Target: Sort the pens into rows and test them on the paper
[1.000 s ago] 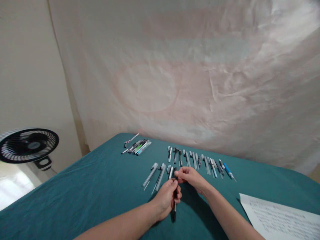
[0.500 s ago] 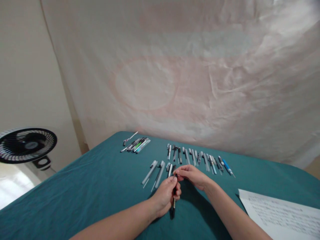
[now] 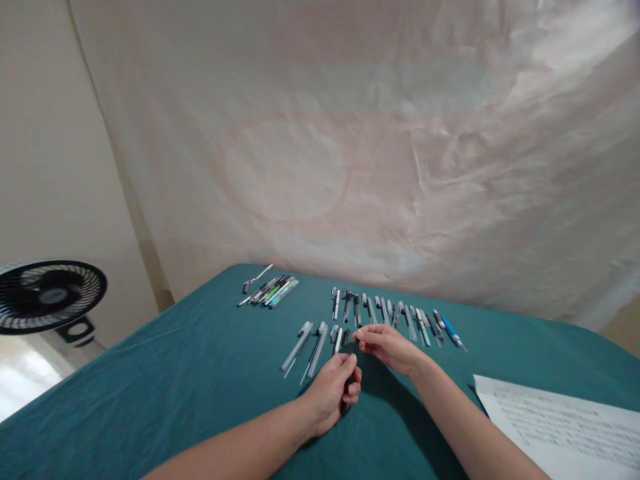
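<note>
My left hand [image 3: 330,393] is wrapped round a black pen [image 3: 345,405], whose lower end shows beneath the fingers. Just above it, my right hand [image 3: 385,347] pinches a short dark pen part [image 3: 357,345] between thumb and fingertips. Whether that part still joins the pen is hard to make out. Beyond the hands lie a clear pen with its refill beside it [image 3: 316,350], another clear pen [image 3: 297,347] at its left, and a white-and-clear pen [image 3: 337,340] partly behind my left hand.
A row of several pens [image 3: 385,310] runs along the back, ending in a blue pen [image 3: 453,330]. A bundle of pens [image 3: 274,291] lies at far left beside a thin white-tipped item [image 3: 257,277]. Handwritten paper [image 3: 560,427] rests at right on the green cloth [image 3: 175,400]. A fan [image 3: 53,297] stands left.
My right hand has drawn slightly up and away from my left. Less of the pen now sticks out below my left hand; its gold-coloured section no longer shows. The view has shifted slightly.
</note>
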Demonstrator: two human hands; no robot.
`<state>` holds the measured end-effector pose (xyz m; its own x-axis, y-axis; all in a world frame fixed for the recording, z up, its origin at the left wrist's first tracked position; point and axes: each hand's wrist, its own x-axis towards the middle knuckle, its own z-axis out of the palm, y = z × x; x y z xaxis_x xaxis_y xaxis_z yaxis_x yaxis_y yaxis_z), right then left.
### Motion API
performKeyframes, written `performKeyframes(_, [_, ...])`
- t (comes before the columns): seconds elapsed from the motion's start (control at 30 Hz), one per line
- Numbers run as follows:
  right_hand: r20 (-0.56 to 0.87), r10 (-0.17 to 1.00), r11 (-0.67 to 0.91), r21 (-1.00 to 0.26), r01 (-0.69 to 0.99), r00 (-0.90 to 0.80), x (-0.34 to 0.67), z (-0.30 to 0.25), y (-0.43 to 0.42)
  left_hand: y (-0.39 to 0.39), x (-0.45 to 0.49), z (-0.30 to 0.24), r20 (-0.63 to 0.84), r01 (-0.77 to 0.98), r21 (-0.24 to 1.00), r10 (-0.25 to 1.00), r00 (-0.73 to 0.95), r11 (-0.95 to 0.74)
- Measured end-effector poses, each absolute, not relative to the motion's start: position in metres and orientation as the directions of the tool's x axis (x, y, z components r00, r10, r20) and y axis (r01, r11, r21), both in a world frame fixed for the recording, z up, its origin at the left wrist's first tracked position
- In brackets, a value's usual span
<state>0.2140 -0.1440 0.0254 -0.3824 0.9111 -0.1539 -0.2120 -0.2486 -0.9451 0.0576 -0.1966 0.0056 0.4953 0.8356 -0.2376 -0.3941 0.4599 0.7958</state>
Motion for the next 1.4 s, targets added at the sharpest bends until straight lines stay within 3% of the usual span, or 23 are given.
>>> performKeyframes(0.23, [-0.144, 0.895, -0.274, -0.924, -0.266, -0.421, 0.213, 0.026, -0.146, -0.196, 0.058, 0.006, -0.254, -0.435, 0.759, 0.835, 0.487, 0.485])
performKeyframes(0.43, [-0.215, 0.925, -0.255, -0.962, -0.094, -0.312, 0.207, 0.017, -0.144, -0.196, 0.057, 0.004, -0.252, -0.446, 0.748, 0.832, 0.494, 0.491])
performKeyframes(0.83, [-0.211, 0.876, -0.349, -0.898, -0.267, -0.434, 0.213, 0.024, -0.144, -0.194, 0.056, 0.006, -0.28, -0.467, 0.715, 0.824, 0.492, 0.521])
performKeyframes(1.1, [-0.253, 0.943, -0.268, -0.963, -0.041, -0.215, 0.208, 0.016, -0.142, -0.193, 0.056, 0.004, -0.288, -0.472, 0.7, 0.817, 0.499, 0.535])
performKeyframes(1.4, [-0.209, 0.909, -0.31, -0.917, -0.251, -0.36, 0.214, 0.023, -0.143, -0.192, 0.056, 0.004, -0.291, -0.483, 0.691, 0.819, 0.495, 0.537])
